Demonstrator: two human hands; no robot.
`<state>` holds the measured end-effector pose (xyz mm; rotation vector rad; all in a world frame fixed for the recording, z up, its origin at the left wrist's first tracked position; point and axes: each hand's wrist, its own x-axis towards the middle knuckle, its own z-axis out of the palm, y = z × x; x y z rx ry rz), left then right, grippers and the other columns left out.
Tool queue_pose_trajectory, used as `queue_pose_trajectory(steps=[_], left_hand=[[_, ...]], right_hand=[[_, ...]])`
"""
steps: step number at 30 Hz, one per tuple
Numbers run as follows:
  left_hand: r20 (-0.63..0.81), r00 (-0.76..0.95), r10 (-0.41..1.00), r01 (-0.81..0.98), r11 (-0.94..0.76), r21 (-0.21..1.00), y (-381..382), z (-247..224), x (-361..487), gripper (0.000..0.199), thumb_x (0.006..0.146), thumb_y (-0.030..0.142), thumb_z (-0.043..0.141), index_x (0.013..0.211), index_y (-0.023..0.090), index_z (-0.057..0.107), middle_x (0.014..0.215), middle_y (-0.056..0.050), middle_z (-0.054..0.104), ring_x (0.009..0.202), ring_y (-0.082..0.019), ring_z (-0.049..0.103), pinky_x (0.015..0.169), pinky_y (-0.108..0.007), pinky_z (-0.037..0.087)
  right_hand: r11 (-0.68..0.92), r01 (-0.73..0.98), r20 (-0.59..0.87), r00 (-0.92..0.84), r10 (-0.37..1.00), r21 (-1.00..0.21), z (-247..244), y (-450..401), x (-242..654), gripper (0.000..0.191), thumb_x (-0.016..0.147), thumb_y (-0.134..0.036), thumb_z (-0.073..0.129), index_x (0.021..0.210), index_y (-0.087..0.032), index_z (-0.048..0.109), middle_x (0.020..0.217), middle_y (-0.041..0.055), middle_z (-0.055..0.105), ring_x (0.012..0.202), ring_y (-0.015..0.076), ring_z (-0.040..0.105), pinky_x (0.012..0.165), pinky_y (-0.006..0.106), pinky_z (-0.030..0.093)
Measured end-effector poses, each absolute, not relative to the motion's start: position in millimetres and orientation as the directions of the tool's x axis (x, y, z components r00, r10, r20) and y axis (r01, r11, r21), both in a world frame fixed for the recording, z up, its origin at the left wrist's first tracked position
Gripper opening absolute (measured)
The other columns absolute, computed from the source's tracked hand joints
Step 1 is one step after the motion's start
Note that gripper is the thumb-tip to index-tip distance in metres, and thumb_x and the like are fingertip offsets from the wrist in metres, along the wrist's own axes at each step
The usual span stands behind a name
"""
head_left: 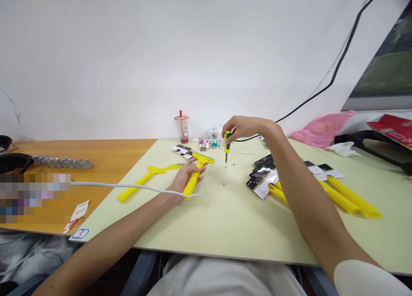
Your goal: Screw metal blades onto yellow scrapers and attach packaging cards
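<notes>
My left hand (pixel 186 175) is closed around a yellow scraper (pixel 192 183), its wide head pointing up and away from me. My right hand (pixel 240 126) grips a green and yellow screwdriver (pixel 227 140) from above, the shaft pointing down. Its tip is at or just above a small screw (pixel 225 166) on the pale table; I cannot tell if they touch. Another small screw (pixel 233 164) and a third small metal piece (pixel 224 184) lie close by. A second yellow scraper (pixel 138 187) rests left of my left hand.
Black and white packets (pixel 262 182) and yellow handles (pixel 354 197) lie at the right, partly behind my right arm. A cup with a red straw (pixel 184 130) stands by the wall near plugs (pixel 214 132). A white cable (pixel 128 185) crosses my left forearm. A pink bag (pixel 322 130) lies back right.
</notes>
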<state>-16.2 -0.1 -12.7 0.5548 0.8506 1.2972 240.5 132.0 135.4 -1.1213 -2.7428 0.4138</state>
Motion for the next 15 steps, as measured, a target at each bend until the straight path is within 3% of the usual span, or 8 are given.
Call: queue_pose_trajectory(steps=[6,15], left_hand=[[-0.202,0.062,0.977,-0.590,0.199,0.782,0.3,-17.2,-16.1,0.082,0.068,-0.007,0.071,0.141,0.021,0.050,0.131,-0.016,0.075,0.084,-0.014,0.076,0.056,-0.017,0.053],[-0.188,0.096,0.978,-0.585,0.208,0.784,-0.6,-16.3,-14.5,0.076,0.069,-0.006,0.070,0.137,0.022,0.053,0.125,-0.014,0.075,0.083,-0.014,0.076,0.056,-0.017,0.052]], right_hand=[[0.624,0.713,-0.110,-0.682,0.723,-0.321,125.4,142.5,240.9,0.050,0.073,-0.063,0.090,0.105,-0.025,0.087,0.101,0.0084,0.084,0.094,0.0296,0.072,0.077,0.037,0.047],[0.609,0.725,-0.115,-0.668,0.735,-0.322,122.5,144.0,241.3,0.043,0.075,-0.051,0.087,0.106,-0.022,0.086,0.099,0.0087,0.083,0.092,0.0282,0.071,0.073,0.036,0.045]])
